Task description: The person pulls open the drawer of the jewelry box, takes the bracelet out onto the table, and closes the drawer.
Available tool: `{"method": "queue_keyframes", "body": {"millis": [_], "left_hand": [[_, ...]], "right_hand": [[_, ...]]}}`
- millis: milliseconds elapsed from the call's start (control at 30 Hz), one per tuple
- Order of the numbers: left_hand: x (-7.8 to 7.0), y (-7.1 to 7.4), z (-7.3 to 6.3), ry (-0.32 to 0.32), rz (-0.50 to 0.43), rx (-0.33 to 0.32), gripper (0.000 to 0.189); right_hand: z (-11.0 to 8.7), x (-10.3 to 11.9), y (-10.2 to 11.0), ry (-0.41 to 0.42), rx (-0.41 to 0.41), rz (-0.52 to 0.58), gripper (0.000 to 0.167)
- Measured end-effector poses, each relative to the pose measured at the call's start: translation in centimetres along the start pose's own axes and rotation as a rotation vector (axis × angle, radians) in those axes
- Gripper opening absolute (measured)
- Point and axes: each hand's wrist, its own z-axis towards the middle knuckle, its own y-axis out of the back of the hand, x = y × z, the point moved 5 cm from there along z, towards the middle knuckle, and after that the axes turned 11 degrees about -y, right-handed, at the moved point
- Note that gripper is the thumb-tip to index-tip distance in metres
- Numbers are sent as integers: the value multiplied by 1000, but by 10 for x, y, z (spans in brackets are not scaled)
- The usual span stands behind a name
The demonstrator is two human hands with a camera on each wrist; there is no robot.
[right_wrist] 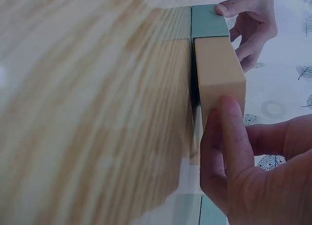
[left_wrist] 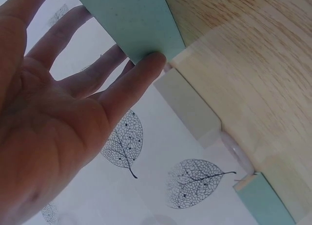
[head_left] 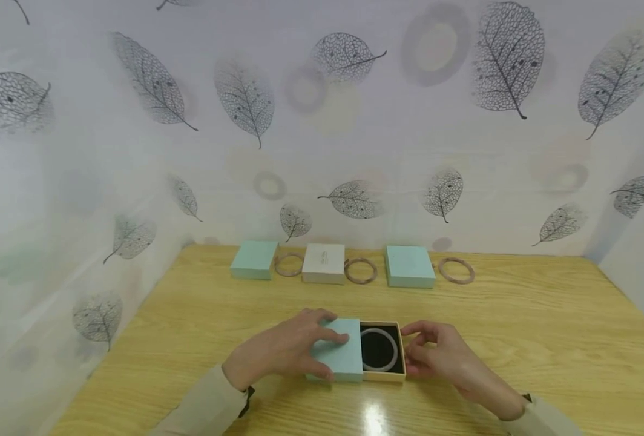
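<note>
A mint-green sliding box lies on the table, its sleeve (head_left: 349, 357) at left and its cream tray (head_left: 384, 376) partly out to the right. Inside the tray, a pale round bangle (head_left: 396, 351) rests on black lining, its left side under the sleeve. My left hand (head_left: 292, 345) grips the sleeve, thumb along the near side, fingers over the top and far side. In the left wrist view, a fingertip presses the sleeve's face. My right hand (head_left: 444, 360) is at the tray's right end; its fingertips (right_wrist: 230, 105) touch the end face.
Along the back stand a mint box (head_left: 255, 259), a white box (head_left: 324, 264) and another mint box (head_left: 409, 266). Beside them lie a left bangle (head_left: 289, 274), a middle bangle (head_left: 361, 281) and a right bangle (head_left: 457, 280). A leaf-patterned cloth (head_left: 376, 151) hangs behind the table.
</note>
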Motion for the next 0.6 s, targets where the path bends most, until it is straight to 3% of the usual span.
{"method": "queue_keyframes", "body": {"millis": [600], "left_hand": [[1,0,-3,4,-17,-16,65]], "right_hand": [[-5,-1,4,5,-24,4,38]]}}
